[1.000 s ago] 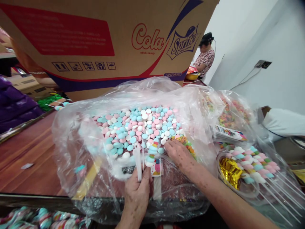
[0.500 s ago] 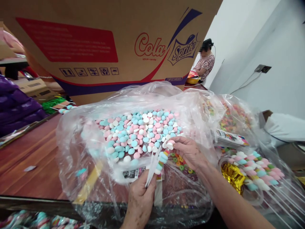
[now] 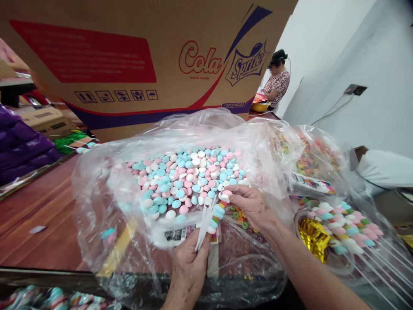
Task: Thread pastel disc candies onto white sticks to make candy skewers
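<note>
My left hand point(image 3: 189, 262) is closed around several white sticks point(image 3: 204, 226), one of which carries a candy skewer point(image 3: 217, 217) of blue, white, green and orange pieces. My right hand point(image 3: 253, 204) pinches a pink and white marshmallow point(image 3: 225, 196) at the top of that skewer. Behind both hands, a clear plastic bag point(image 3: 97, 189) lies spread with a heap of pink, blue and white marshmallows point(image 3: 187, 172) on it. Small ring candies point(image 3: 239, 216) in orange and green show beside my right wrist, partly covered by it.
A large cardboard box point(image 3: 112, 56) stands behind the bag. At the right lie finished marshmallow skewers point(image 3: 350, 226), gold foil ties point(image 3: 312, 239), a stack of printed cards point(image 3: 311, 185) and bagged colourful candies point(image 3: 318, 153). Another person point(image 3: 277, 82) sits further back.
My right hand has moved slightly left and lower, bringing the pink and white marshmallow against the skewer top. The left hand keeps its grip; the view has shifted a little.
</note>
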A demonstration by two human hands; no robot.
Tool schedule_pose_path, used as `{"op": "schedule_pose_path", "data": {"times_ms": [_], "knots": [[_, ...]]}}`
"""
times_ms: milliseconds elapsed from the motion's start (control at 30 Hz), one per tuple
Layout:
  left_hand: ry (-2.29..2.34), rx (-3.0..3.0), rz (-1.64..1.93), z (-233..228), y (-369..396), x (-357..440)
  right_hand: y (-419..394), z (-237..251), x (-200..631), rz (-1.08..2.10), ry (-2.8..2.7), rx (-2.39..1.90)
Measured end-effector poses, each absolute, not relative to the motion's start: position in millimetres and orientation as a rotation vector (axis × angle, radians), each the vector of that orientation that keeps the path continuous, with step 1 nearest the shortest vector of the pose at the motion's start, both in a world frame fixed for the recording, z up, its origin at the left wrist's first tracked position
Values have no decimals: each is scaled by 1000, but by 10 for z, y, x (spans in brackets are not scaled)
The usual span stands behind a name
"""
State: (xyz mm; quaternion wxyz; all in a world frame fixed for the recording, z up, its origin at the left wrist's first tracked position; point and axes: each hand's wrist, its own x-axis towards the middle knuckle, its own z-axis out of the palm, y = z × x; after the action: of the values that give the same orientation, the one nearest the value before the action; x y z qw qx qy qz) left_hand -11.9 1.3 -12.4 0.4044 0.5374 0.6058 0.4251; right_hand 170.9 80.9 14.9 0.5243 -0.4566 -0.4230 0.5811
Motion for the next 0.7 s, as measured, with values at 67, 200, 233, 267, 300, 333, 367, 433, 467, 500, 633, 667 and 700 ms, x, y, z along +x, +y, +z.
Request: {"op": "schedule_pose_path", "data": {"times_ms": [67,200,233,267,300,333,367,433,467,500,633,667,700], "knots": [[1535,1374,1081,-110,20,-117,804,121,1726,1287,-1150,-1148],[1546,1402,1106,-93,23,-109,754,91,1729,1112,-1419,-1224],[1551,1409,1112,-93,21,-107,736,88,1719,1080,-1452,-1233],[1556,1414,1117,-94,19,-105,719,87,1705,1053,-1474,-1244],[1559,1416,1120,-98,17,-105,702,87,1690,1024,-1492,-1258],[1560,1416,1120,-104,16,-106,688,89,1676,987,-1514,-1267],[1558,1412,1117,-111,15,-108,678,94,1664,937,-1549,-1264],[1550,1406,1107,-126,17,-115,671,113,1657,804,-1649,-1220],[1540,1418,1100,-132,19,-118,673,127,1662,736,-1704,-1184],[1531,1436,1097,-137,21,-121,678,142,1673,678,-1757,-1150],[1514,1463,1110,-134,25,-118,698,185,1737,571,-1917,-1077],[1513,1455,1116,-130,26,-116,698,182,1747,559,-1943,-1068],[1515,1451,1121,-127,27,-115,696,172,1752,549,-1958,-1062]]}}
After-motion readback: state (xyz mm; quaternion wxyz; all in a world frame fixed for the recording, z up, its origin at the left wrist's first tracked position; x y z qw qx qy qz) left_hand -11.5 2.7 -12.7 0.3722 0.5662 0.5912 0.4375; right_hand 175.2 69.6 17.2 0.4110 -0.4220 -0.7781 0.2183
